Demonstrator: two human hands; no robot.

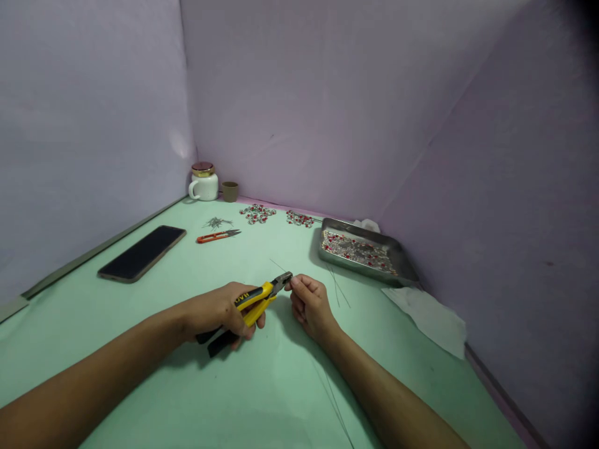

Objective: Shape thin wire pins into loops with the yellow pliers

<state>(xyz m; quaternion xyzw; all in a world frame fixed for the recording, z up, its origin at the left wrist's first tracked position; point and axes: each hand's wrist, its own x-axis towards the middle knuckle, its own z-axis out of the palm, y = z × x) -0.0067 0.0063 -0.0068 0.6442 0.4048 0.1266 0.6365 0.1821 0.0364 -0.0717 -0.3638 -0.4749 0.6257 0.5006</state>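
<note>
Two hands [224, 312] [309, 302], one pliers [255, 302]

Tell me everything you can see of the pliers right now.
The pliers have yellow and black handles with lettering partly covered by the left hand, and a short grey metal nose. The left hand is wrapped around the handles, which are slightly spread. The tool is held low over the green table, its nose pointing up and to the right, where it meets the fingers of the right hand. What the nose grips is too small to tell.
</note>
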